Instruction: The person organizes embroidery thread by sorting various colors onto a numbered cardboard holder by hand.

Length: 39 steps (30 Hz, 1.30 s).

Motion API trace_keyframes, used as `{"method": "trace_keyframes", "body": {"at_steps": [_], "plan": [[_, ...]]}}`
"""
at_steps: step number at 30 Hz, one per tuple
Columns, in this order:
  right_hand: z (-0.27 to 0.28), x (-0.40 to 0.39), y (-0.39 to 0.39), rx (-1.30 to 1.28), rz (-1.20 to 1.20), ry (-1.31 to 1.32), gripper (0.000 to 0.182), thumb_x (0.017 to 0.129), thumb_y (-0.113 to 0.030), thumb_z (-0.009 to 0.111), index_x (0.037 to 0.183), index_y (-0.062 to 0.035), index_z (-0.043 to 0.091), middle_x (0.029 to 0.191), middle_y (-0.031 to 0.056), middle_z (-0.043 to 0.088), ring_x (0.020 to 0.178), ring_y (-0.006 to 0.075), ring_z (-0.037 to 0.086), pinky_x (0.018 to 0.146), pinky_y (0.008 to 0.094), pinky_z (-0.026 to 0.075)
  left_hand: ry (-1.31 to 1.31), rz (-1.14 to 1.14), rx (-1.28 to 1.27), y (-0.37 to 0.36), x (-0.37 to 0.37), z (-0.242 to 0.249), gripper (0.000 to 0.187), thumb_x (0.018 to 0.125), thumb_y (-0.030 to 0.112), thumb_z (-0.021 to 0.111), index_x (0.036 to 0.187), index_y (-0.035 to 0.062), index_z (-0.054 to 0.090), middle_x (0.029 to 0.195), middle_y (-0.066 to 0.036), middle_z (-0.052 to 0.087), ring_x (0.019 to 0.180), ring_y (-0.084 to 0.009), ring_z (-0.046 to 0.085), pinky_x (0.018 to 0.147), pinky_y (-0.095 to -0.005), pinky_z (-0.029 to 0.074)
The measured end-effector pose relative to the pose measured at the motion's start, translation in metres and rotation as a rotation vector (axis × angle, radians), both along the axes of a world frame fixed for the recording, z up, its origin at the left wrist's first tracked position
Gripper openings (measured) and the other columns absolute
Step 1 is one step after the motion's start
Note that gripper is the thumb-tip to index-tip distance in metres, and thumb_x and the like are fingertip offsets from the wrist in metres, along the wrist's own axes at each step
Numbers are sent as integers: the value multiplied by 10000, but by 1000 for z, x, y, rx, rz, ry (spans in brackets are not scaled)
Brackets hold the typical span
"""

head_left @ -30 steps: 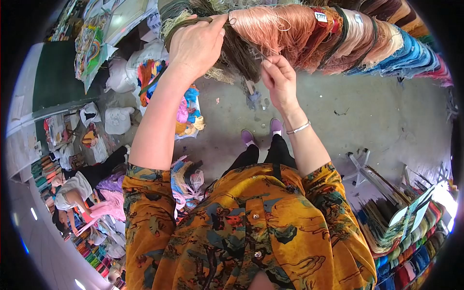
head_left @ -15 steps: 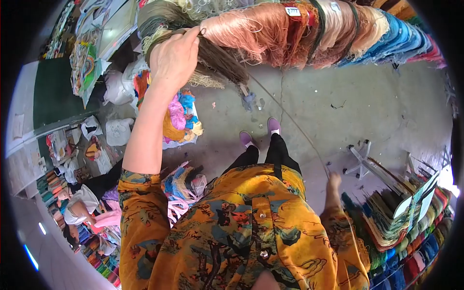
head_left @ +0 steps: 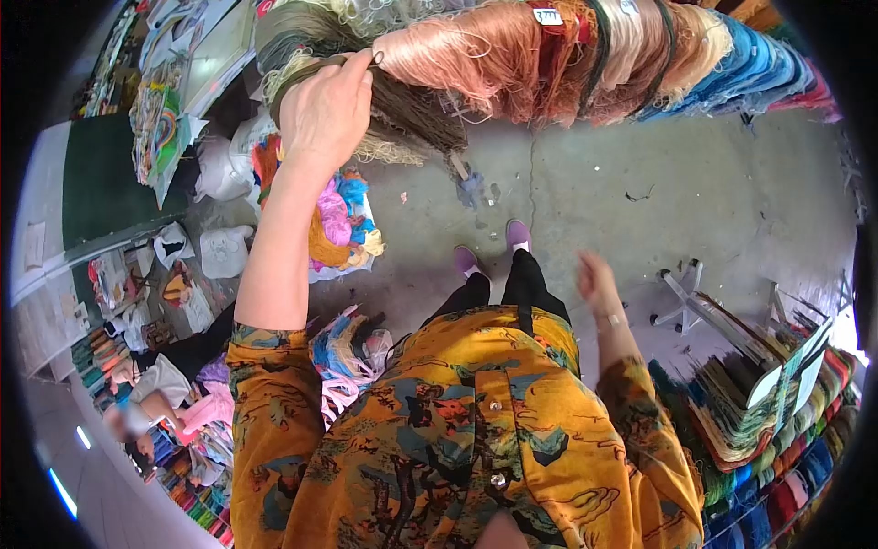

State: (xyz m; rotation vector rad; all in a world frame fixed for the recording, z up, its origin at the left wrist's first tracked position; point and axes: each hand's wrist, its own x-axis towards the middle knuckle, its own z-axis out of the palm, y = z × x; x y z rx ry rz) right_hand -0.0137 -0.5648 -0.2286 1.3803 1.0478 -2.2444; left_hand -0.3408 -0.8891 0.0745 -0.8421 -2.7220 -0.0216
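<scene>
My left hand (head_left: 326, 114) is closed around a dark olive-brown thread skein (head_left: 412, 105) at the top left, where the bundle hangs from a long row of skeins. Beside its fingertips hangs a salmon-pink skein (head_left: 457, 59). My right hand (head_left: 597, 282) is in mid-air over the floor, to the right of my legs and well apart from the skeins. Its fingers look bent but are smeared by motion, and no strand shows at it.
Blue skeins (head_left: 741, 78) continue the hanging row to the right. A rack of coloured yarn (head_left: 768, 457) and a wheeled metal base (head_left: 681, 297) stand at right. Bright yarn bundles (head_left: 338, 224) lie at left. Another person (head_left: 160, 389) is at the lower left.
The long strand that ran from the skein to my right hand no longer shows. My right hand has moved up and slightly left. The left hand keeps its hold on the olive-brown skein.
</scene>
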Motion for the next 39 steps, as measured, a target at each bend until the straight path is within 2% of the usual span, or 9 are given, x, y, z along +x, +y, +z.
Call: {"method": "trace_keyframes", "body": {"at_steps": [3,4,10,17,18,25,33,36,39], "plan": [[77,-152,-95,-202,59,400,160,892,-123,652,1046,-80,641,685,-83,489,477,15,335,392,196,234,-57,27,-19,-1,-1,-1,292,966,262,452,1217,164,565,889,-156,655,836,-362,632,739,-477,484],[111,-187,-121,-63,130,463,219,908,-126,627,1116,-55,630,603,-101,398,465,17,311,395,197,216,-56,31,-24,-2,-1,-1,292,966,262,452,1217,164,565,889,-156,655,836,-362,632,739,-477,484],[150,-295,-193,640,187,907,175,824,-66,712,979,9,679,660,-102,435,593,14,359,524,196,307,36,-13,9,-1,-1,-2,232,918,218,508,1108,131,607,779,-128,655,742,-332,641,664,-458,497],[131,-291,-194,430,-29,989,68,805,-62,673,828,-2,652,689,-24,583,564,66,461,537,234,401,64,-25,5,-2,-3,-5,232,914,213,514,1096,113,617,763,-113,656,724,-317,646,651,-440,499],[146,-281,-187,306,2,887,76,820,33,638,809,-41,624,700,-44,552,538,23,400,472,198,295,62,-24,7,-2,-3,-5,232,914,213,514,1096,113,617,763,-113,656,724,-317,646,651,-440,499],[165,-255,-163,-158,37,855,91,815,20,633,843,-64,609,666,-59,499,524,26,367,474,202,267,56,-9,5,-1,-1,-4,237,920,217,506,1101,114,619,757,-114,655,733,-311,647,658,-436,497],[178,-248,-150,-168,14,882,85,845,20,632,864,-61,610,709,-18,572,528,47,403,490,197,301,58,-20,24,-3,-3,-6,243,934,224,501,1138,146,607,768,-120,650,717,-326,635,647,-447,489],[177,-247,-140,-199,50,915,57,871,4,602,882,-51,592,851,127,687,471,81,450,469,206,364,48,-17,33,-3,-3,-6,242,932,219,502,1135,144,609,763,-118,647,709,-326,633,644,-448,488],[173,-243,-140,-184,28,890,47,885,-6,587,903,-49,582,823,142,682,456,83,456,443,205,359,44,-13,31,-2,-2,-6,241,928,216,507,1132,143,613,759,-117,645,703,-323,631,641,-447,487]]}}
